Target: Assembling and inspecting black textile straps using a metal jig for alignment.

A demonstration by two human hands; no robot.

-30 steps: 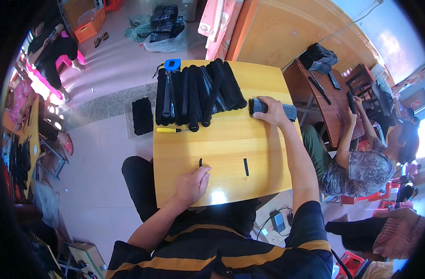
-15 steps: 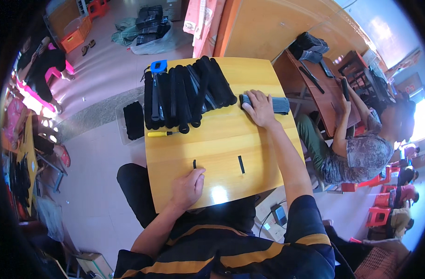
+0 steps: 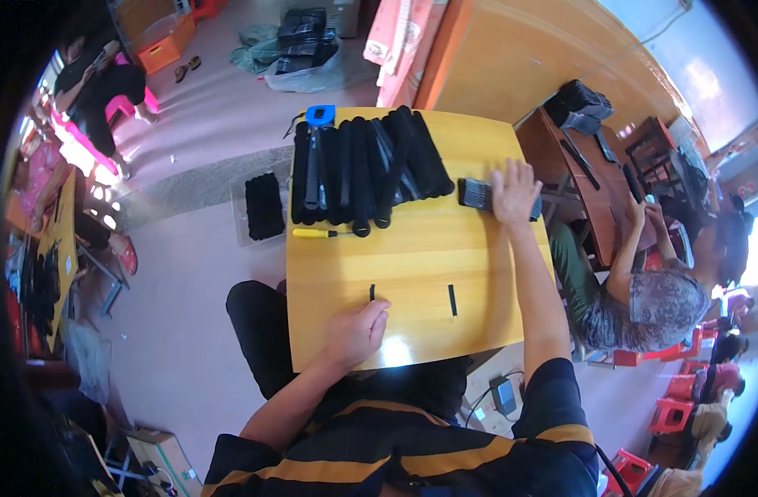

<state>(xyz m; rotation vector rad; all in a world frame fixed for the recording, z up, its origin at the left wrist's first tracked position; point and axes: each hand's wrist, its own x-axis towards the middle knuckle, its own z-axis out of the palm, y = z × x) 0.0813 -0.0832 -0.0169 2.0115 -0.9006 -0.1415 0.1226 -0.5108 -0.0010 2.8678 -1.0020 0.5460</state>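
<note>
My left hand (image 3: 357,334) rests as a fist near the front of the yellow wooden table (image 3: 412,257). A short thin black strip (image 3: 372,291) shows just beyond its knuckles; I cannot tell whether the fist grips it or it lies on the table. My right hand (image 3: 516,195) lies with fingers stretched out across a bundle of thin grey-black strips (image 3: 476,194) at the table's right edge, covering its middle. Between the hands, toward the front, a second thin black strip (image 3: 453,300) lies on the wood.
A pile of long black fabric-like pieces (image 3: 358,170) covers the back left, with a blue tape measure (image 3: 320,115) on it and a yellow-handled screwdriver (image 3: 313,234) before it. A clear bin (image 3: 241,217) stands left. At right, a co-worker (image 3: 665,306) sits by a brown table (image 3: 594,195).
My right hand has slid rightward along the bundle, uncovering more of its left end. The left fist stays beside the short strip. The whole view has shifted, and the co-worker's hands have come together.
</note>
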